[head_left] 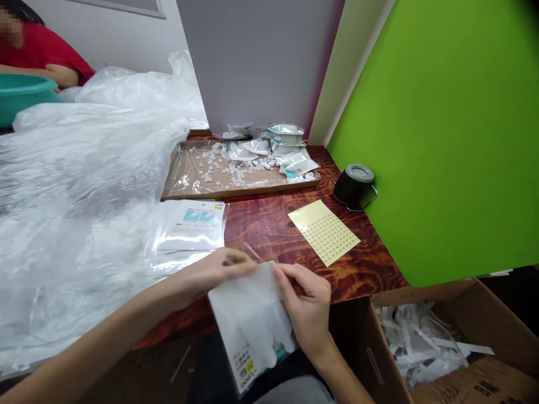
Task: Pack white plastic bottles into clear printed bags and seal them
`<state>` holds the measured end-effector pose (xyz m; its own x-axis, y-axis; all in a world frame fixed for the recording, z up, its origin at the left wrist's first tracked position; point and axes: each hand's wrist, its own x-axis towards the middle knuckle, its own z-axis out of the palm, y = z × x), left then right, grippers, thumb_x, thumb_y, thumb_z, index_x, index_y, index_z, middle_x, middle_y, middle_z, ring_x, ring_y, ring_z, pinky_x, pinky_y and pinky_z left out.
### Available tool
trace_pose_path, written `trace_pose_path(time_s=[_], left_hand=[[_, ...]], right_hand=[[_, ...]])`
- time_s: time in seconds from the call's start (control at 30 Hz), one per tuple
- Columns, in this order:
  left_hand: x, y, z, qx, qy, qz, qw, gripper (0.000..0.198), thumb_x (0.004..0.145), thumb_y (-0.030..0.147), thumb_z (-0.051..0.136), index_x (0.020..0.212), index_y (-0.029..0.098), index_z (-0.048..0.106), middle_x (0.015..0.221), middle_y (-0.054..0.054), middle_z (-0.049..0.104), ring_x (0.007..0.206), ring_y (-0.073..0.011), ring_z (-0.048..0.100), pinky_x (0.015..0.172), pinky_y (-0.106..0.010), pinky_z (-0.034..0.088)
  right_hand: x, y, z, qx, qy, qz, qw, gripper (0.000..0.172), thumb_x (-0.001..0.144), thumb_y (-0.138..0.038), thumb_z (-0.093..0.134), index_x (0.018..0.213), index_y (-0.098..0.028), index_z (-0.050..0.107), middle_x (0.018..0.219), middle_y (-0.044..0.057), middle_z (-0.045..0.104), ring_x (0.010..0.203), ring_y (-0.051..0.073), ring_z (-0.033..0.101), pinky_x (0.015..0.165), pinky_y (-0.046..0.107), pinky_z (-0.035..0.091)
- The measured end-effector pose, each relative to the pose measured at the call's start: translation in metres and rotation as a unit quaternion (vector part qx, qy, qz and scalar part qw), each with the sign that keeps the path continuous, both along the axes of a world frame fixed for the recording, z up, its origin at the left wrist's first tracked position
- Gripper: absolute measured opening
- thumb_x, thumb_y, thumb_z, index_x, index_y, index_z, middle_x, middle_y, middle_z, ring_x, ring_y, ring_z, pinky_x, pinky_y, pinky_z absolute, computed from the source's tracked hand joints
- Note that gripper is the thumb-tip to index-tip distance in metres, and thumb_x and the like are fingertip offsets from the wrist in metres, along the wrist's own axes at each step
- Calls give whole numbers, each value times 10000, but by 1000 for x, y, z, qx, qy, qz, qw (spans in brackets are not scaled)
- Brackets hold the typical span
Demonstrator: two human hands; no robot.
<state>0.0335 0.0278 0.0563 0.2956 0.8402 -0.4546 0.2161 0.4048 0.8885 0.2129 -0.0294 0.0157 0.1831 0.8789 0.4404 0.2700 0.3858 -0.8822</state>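
Observation:
Both my hands hold a small clear plastic packet (252, 325) with a printed white card inside, at the near edge of the wooden table (269, 230). My left hand (219, 269) pinches the packet's top left edge with closed fingers. My right hand (305, 306) grips its right side, thumb and forefinger pinched at the top. A stack of similar flat packets (193, 224) lies just beyond my left hand.
A cardboard tray (189, 179) holds several small white pieces and filled packets (286, 148). A yellow sticker sheet (324, 231) and a black round container (353, 184) lie right. Crumpled plastic sheeting (76, 191) covers the left. A cardboard box (446, 342) stands lower right. A person in red (42, 53) sits far left.

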Motion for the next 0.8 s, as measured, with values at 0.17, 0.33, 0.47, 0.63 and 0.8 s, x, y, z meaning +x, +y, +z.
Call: trace_pose_path(time_s=[0.17,0.33,0.47,0.63,0.8], left_hand=[[-8,-30,-26,73,-79,253,961,574,671,687,669,944,189,749,976,-90,754,900,-261,688,771,-313,564],[19,-48,-51,190,-32,410,892,319,663,448,801,833,187,731,762,-8,722,693,-163,644,624,-231,534],[32,-44,-44,183,-75,433,880,320,652,402,816,883,192,742,835,-13,738,760,-154,666,654,-198,546],[33,-44,-35,201,-63,422,882,253,699,397,782,853,200,743,842,-9,743,761,-148,662,655,-199,540],[32,-47,-38,254,14,445,858,243,714,394,773,853,198,740,829,-1,739,756,-161,661,712,-246,527]], right_hand=[[-5,9,-5,7,42,-80,996,116,873,-173,625,864,-195,738,789,21,741,703,158,686,652,231,531],[-15,9,-11,-12,82,-91,992,107,870,-227,634,874,-190,735,777,36,736,678,165,679,628,242,539],[-15,6,-12,-79,146,-75,983,140,876,-302,631,898,-180,697,740,28,687,654,145,635,598,226,521],[-13,8,-12,-98,175,-56,978,177,886,-348,607,822,-183,619,736,1,587,675,122,561,630,211,483],[-8,14,-15,-147,257,10,955,236,848,-406,643,804,-187,565,710,-21,541,607,104,504,545,195,441]])
